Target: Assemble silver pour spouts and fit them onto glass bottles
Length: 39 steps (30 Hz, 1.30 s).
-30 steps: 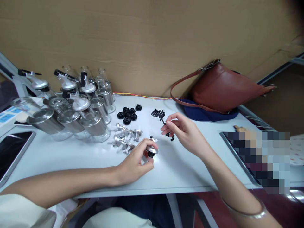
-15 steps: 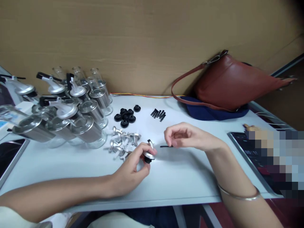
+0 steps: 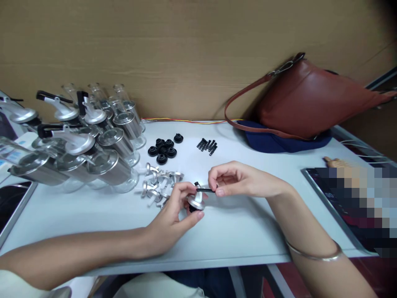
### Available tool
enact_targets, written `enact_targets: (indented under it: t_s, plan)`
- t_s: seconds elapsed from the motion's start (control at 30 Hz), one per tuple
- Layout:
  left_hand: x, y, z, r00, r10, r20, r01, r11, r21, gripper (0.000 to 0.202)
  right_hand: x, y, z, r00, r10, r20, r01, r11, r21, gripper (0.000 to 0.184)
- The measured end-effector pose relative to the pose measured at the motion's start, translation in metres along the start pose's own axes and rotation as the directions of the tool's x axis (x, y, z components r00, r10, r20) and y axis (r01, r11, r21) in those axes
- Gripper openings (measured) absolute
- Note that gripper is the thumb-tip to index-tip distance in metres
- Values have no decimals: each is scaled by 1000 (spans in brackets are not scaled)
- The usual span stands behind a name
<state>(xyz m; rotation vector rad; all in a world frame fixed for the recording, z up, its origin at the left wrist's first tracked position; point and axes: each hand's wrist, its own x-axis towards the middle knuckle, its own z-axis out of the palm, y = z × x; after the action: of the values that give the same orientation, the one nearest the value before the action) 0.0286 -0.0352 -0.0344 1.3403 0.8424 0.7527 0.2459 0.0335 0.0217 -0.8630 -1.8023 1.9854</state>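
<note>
My left hand point(image 3: 173, 217) grips a silver pourer cap point(image 3: 196, 202) with a black stopper under it, just above the white table point(image 3: 235, 231). My right hand point(image 3: 238, 180) pinches a thin black stick point(image 3: 205, 190) whose tip touches the cap's spout. A heap of silver pourer caps point(image 3: 159, 184) lies just left of my left hand. Black rubber stoppers point(image 3: 163, 148) and a small bunch of black sticks point(image 3: 207, 145) lie farther back.
Several glass bottles with metal collars point(image 3: 102, 149), some fitted with pourers, stand at the left. A brown leather bag point(image 3: 310, 101) rests on a blue cloth point(image 3: 279, 141) at the back right. A tablet point(image 3: 12, 203) lies at the left edge, a blurred screen point(image 3: 350, 207) at the right.
My right hand picked a black stick from near the bunch and carried it toward me to the cap's spout. My left hand kept hold of the cap.
</note>
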Motion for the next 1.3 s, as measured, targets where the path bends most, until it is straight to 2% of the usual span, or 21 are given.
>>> enact_targets:
  t_s: [0.13,0.3,0.5,0.6,0.7,0.8,0.87,1.0,1.13,1.23,1.3]
  plan:
    - [0,2,3,1000,-24,-5,24,995,-97,45,-1,1,-4,996,-17,-86,17,1000,3,15]
    - [1,4,3,999,-19,-27,16,994,-110,43,-2,4,-8,992,-4,-128,12,998,59,19]
    - [0,1,2,998,-18,-54,13,995,-103,44,-4,0,-6,993,-51,-107,35,989,-144,21]
    - [0,1,2,999,0,-41,-4,996,-90,40,-3,1,-3,990,-62,-129,48,993,-112,19]
    - [1,2,1,999,13,-30,-16,997,-78,36,1,5,-1,976,-91,-198,84,996,-44,18]
    - [2,3,2,999,21,-27,-22,998,-65,37,2,8,-2,940,-129,-315,116,991,-60,20]
    - [2,4,2,1000,10,-27,-12,998,-58,42,2,8,-4,929,-142,-342,119,989,-85,23]
    - [1,6,2,1000,-1,-13,0,998,-56,55,-2,6,-7,954,-113,-277,81,989,-123,25]
    - [1,7,2,1000,-5,-9,5,997,-74,54,-6,4,-9,938,-148,-314,145,989,-32,24]
    - [2,7,1,1000,-15,-12,14,997,-82,56,-9,4,-9,987,-47,-155,52,998,27,25]
    - [2,7,1,1000,-19,-7,19,996,-82,57,-8,3,-7,999,21,-36,-19,998,59,33]
